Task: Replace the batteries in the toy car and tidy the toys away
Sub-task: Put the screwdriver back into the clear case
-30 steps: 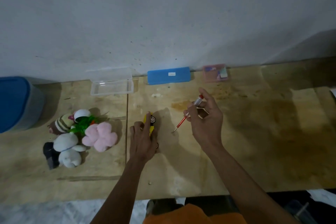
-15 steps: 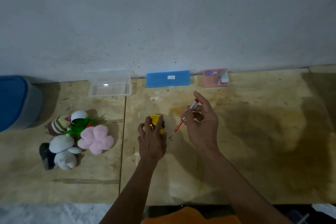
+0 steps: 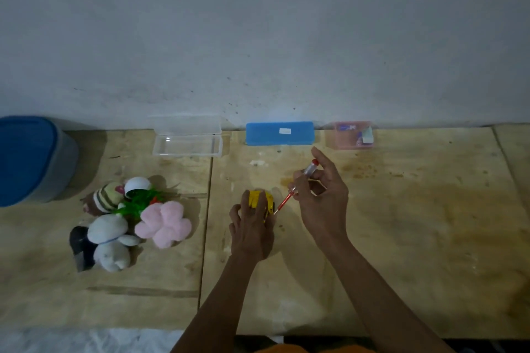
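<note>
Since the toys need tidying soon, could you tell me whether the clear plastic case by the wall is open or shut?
Open: the clear plastic case has its lid raised against the wall.

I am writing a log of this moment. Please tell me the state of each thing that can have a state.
toy car: gripped on the table by the left hand
screwdriver: pinched in the right hand, tip at the car
clear case: lid open
blue case: closed
pink box: cannot tell
blue bin: lid on
</note>
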{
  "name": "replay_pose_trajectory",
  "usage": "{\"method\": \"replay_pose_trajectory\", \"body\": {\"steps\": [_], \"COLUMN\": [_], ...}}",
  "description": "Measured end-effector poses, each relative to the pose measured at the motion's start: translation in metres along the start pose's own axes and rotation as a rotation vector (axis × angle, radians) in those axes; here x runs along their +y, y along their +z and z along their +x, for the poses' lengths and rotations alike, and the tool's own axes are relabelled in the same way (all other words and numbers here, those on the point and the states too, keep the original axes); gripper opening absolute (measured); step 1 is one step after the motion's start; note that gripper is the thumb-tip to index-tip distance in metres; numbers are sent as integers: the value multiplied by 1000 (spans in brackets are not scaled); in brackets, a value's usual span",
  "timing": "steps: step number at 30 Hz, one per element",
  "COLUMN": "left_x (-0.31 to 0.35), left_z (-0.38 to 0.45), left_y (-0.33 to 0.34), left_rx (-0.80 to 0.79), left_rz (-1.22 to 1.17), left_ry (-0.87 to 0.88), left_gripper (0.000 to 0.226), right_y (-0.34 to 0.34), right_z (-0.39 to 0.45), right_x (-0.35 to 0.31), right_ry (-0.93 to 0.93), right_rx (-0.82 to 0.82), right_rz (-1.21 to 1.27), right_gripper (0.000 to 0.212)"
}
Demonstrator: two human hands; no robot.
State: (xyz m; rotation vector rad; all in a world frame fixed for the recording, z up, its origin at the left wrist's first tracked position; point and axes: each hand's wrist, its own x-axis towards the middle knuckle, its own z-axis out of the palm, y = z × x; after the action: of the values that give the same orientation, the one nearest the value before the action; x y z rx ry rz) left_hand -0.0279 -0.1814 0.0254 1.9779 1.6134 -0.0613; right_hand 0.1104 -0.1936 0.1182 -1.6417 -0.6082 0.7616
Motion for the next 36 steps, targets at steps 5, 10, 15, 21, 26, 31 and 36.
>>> {"method": "replay_pose_trajectory", "body": {"steps": [5,10,15,21,26,31,36], "left_x": [-41,-115,-184,-218,-230,-240,-240], "left_z": [8,44,102,152,178,193,198], "left_y": [-47,-125,-192,-206,-192,-178,-175], "left_rx": [193,379,305,108,45,45,55], "left_rz": [-118,-216,-171,-166,-185,-114,-59], "left_ry": [140,132,66,46,114,144,158], "left_gripper": [52,51,58,67,64,56,54], "right_y": [48,132,222,292,314,320,323], "right_z": [2,8,26,60,79,86,89], "right_x": [-13,-19,-10,20,45,51,57], "right_ry": [53,-73,-414,-608,-694,-576,-524], "right_rx": [2,-43,-236,-417,-489,-590,-588], "right_rz": [90,-38,-302,-720,-1095,-1185,-1225], "right_gripper": [41,24,21,16,22,25,28]}}
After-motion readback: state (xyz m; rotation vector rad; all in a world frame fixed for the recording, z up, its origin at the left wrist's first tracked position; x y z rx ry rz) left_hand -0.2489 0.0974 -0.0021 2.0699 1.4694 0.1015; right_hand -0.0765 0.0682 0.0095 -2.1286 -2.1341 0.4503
